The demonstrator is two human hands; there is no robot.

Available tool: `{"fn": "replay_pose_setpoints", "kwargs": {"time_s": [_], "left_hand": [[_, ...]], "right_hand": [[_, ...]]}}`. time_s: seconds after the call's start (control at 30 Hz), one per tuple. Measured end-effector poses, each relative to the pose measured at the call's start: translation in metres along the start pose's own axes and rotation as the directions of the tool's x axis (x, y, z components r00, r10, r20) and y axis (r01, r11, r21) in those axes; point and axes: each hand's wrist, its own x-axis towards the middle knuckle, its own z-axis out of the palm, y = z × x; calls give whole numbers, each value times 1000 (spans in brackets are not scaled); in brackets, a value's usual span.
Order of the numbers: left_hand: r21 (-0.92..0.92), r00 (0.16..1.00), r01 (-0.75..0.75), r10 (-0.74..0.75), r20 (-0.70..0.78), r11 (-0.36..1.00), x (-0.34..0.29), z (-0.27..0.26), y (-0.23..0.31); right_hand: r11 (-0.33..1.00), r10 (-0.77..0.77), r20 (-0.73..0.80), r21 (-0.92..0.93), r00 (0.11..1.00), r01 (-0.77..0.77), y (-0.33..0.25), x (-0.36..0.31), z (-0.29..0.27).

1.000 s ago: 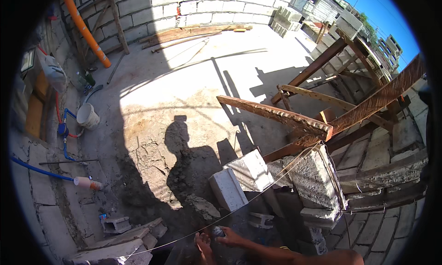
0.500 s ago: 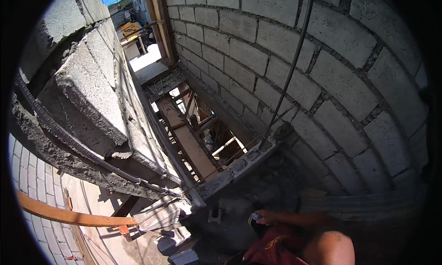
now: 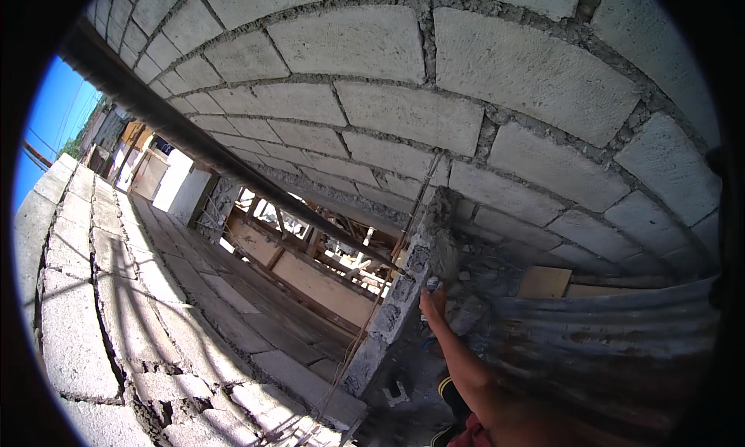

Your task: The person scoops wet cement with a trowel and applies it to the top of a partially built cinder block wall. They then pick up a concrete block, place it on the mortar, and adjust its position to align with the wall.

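My right hand (image 3: 432,303) reaches forward on a stretched arm, its fingers closed around a small grey-white thing (image 3: 433,284). That thing is too small and partly covered to name. Just beside it runs the rough top of a low concrete ledge (image 3: 400,299), with crumbled mortar on it. A ribbed steel rebar (image 3: 233,164) slants across the view from upper left, its lower end reaching the ledge. My left hand is out of view.
Grey block walls rise at right (image 3: 535,74) and left (image 3: 101,276). Beyond the ledge, an opening shows wooden boards (image 3: 310,265) below. Rusty corrugated metal sheet (image 3: 597,330), a flat tan board (image 3: 545,282) and rubble (image 3: 466,315) lie at right. Thin tie wires (image 3: 376,307) run along the ledge.
The view has swung and moved closer to the block wall. My right hand has gone from beside my knee out to the ledge, still holding the small thing. The rebar looms much nearer.
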Motion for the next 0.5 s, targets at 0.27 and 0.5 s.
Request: {"fn": "replay_pose_setpoints", "kwargs": {"time_s": [0.27, 0.5], "left_hand": [[84, 1000, -8, 8, 9, 996, 13, 18, 15], [-45, 997, -37, 34, -68, 998, -2, 40, -73]], "right_hand": [[923, -136, 45, -358, 990, 143, 29, -47, 37], [796, -271, 147, -522, 951, 307, 56, -31, -32]]}}
